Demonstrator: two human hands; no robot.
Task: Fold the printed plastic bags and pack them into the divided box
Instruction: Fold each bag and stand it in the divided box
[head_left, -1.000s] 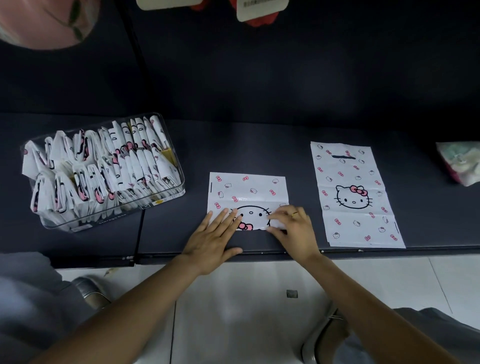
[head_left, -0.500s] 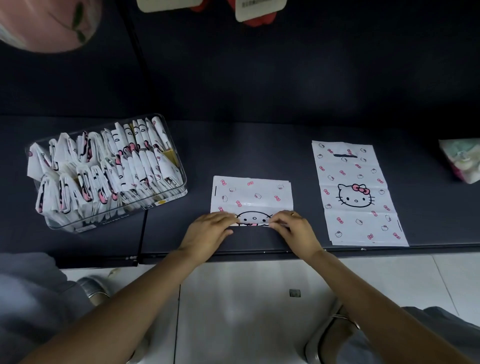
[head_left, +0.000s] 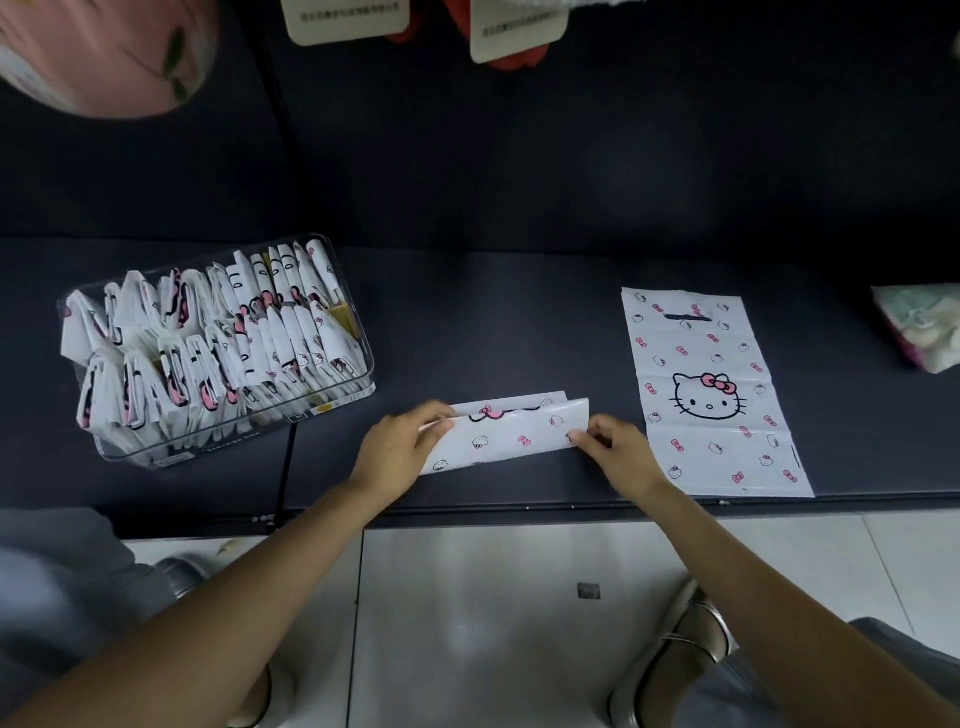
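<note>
Pinching each end, the left hand (head_left: 400, 449) and right hand (head_left: 615, 452) have lifted the white cat-printed plastic bag's (head_left: 506, 441) near edge, previously flat, folding it over.

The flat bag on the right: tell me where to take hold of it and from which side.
Take the flat bag by its near short edge, coming from the table's front edge, judging by how it lies. That edge sits almost at the table lip, so fingers could slide under it there. The handle slot is at the far end, a longer reach. The right hand is closest, though it now pinches the half-folded bag.
</note>
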